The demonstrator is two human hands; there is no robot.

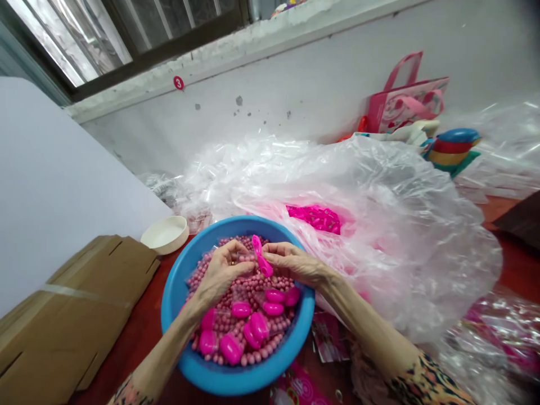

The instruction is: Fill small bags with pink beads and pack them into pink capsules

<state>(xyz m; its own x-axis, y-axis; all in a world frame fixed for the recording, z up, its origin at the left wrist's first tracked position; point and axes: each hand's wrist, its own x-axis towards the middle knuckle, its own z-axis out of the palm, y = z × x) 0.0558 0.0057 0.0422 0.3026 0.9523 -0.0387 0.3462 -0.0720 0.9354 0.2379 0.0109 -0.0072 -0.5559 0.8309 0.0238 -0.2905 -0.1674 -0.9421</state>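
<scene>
The one view comes from the person's head, above the tub [238, 383] on its near side, facing forward and down. It is close enough to take in the whole tub, with the left hand [221, 273] and right hand [295, 262] over it, and wide enough to reach the wall [169, 132] beyond the tub and the window [177, 22] up to its left.
</scene>
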